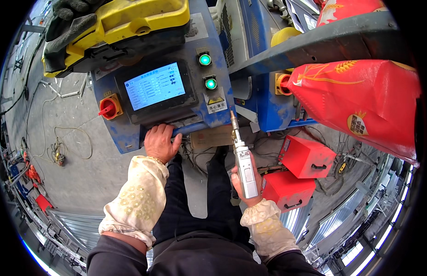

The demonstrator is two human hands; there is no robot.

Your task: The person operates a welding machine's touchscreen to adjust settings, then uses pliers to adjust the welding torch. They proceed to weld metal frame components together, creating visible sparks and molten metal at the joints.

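Observation:
At the lower edge of a blue machine, my left hand is closed over a blue bar handle. Its knuckles face up, and the thumb points to the right. In my right hand is a silver handheld welding gun, gripped along its body. The gun's narrow copper-coloured nozzle points up and away, close to the machine's right front corner. Above my left hand, a lit touch screen is set into the sloped panel.
Two green-lit buttons and a red rotary switch flank the screen. A yellow-and-black case with grey gloves sits on top. At right are a red bag, a dark metal beam and red boxes; cables cross the floor.

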